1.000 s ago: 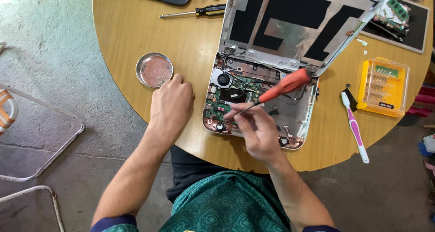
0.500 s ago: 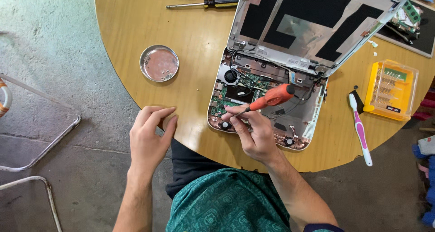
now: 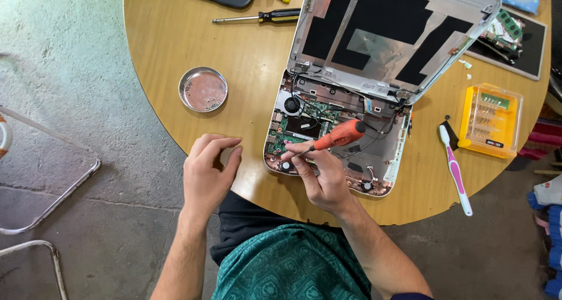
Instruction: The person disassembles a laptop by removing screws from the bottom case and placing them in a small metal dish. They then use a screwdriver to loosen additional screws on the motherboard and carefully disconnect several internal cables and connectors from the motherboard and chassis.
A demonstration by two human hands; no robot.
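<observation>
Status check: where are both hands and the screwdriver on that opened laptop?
Right hand grips orange screwdriver, tip on laptop board. Left hand empty at table edge. Nothing blocking.

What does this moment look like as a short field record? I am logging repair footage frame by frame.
surface: round wooden table
left hand: loosely curled at the table edge, holding nothing visible
right hand: grips an orange screwdriver, tip on the circuit board
opened laptop: base exposed, fan and board visible
metal dish: small screws inside, left of the laptop
right of laptop: pink-and-white toothbrush, yellow bit case
far edge: black-and-yellow screwdriver
</observation>
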